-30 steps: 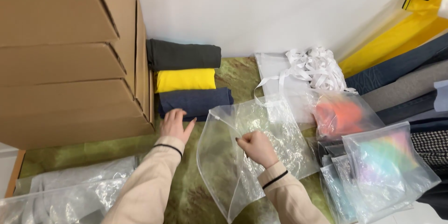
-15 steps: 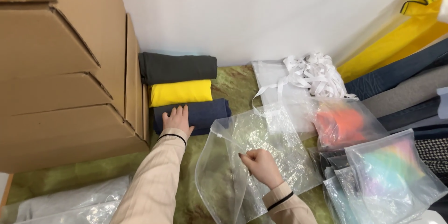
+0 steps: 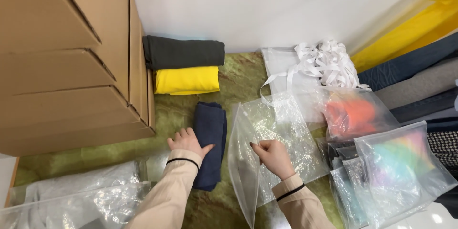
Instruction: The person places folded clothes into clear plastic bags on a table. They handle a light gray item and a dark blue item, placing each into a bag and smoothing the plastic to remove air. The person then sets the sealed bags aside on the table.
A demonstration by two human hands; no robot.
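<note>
A folded navy cloth [image 3: 210, 136] lies lengthwise on the green mottled tabletop [image 3: 238, 76], pulled away from the stack. My left hand [image 3: 187, 143] rests flat on its left edge, fingers spread. My right hand [image 3: 269, 155] pinches the opening edge of a clear plastic bag [image 3: 276, 128] that lies just right of the navy cloth. Behind, a folded yellow cloth [image 3: 187, 80] and a dark grey cloth [image 3: 183, 52] stay stacked against the white wall.
Stacked cardboard boxes [image 3: 62, 62] fill the left. Bagged grey cloth [image 3: 71, 195] lies at front left. White ribbon bundle [image 3: 324, 62], a bagged orange cloth [image 3: 353, 112], a bagged rainbow item [image 3: 400, 162] and folded yellow, blue and grey fabrics [image 3: 415, 52] crowd the right.
My left hand reached to the navy cloth in the stack and drew it out toward me, turning it lengthwise beside the bag. My right hand kept its grip on the bag's edge.
</note>
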